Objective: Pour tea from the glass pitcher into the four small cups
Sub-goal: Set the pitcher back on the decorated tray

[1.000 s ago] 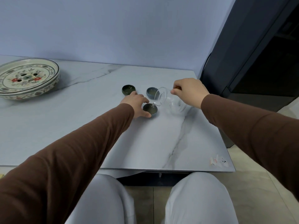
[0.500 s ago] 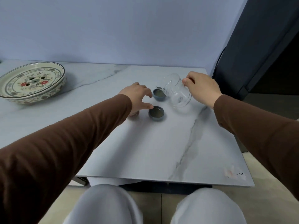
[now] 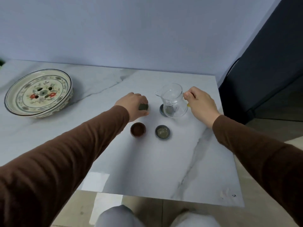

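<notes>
**Operator:** What is the status of the glass pitcher (image 3: pixel 174 99)?

**Inspector:** A second ago it was tipped steeply over the cups. It now stands upright, held at or just above the marble table (image 3: pixel 147 169), in front of the far-right cup (image 3: pixel 162 109), which is seen partly through the glass. The pitcher looks nearly empty; only a little residue shows at its base.

**Operator:** What does that mean for the task?

**Inspector:** Judging by this, the pour over that cup has ended. The near-right cup (image 3: pixel 162 132) holds pale liquid. The near-left cup (image 3: pixel 138 129) is dark inside; its fill cannot be told.

**Operator:** State of the right hand (image 3: pixel 200 104)?

**Inspector:** Its fingers are closed in a pinch on the pitcher's handle, at the side away from the spout.

**Operator:** And the left hand (image 3: pixel 133 106)?

**Inspector:** It has moved from the near cups to the far-left cup (image 3: pixel 143 106). The fingers curl loosely around that cup and touch it, steadying it on the table. The patterned dish (image 3: pixel 38 91) sits well apart at far left.
</notes>
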`<state>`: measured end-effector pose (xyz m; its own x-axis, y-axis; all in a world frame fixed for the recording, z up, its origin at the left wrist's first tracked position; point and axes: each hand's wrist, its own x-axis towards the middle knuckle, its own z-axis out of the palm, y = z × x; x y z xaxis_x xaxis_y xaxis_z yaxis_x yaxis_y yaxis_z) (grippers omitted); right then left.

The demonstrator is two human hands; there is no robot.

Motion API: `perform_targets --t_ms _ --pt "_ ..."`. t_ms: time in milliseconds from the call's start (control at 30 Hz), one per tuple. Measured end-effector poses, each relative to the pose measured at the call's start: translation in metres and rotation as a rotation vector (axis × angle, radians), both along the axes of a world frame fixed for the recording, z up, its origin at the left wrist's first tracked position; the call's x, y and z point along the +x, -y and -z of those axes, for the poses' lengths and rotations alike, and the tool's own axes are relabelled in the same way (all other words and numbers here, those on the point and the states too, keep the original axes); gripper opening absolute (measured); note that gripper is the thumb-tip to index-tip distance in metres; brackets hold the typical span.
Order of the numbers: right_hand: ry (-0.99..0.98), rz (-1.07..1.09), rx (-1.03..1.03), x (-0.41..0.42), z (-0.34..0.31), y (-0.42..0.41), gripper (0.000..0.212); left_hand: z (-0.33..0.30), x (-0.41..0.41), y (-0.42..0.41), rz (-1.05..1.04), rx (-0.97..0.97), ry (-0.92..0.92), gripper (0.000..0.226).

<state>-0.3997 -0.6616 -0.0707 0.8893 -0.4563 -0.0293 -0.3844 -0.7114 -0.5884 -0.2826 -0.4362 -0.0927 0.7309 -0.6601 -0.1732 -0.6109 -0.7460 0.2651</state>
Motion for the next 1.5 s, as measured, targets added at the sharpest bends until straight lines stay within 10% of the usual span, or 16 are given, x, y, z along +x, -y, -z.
perform_targets --t_ms 633,1500 --pt "-0.103 0.068 0.343 0.017 -0.236 -0.142 0.025 -0.231 0.004 -0.136 -0.172 0.010 -0.214 0.049" --pt "-0.074 0.066 0.448 0.119 -0.236 -0.440 0.023 -0.239 0.103 -0.436 -0.224 0.048 -0.293 0.052"
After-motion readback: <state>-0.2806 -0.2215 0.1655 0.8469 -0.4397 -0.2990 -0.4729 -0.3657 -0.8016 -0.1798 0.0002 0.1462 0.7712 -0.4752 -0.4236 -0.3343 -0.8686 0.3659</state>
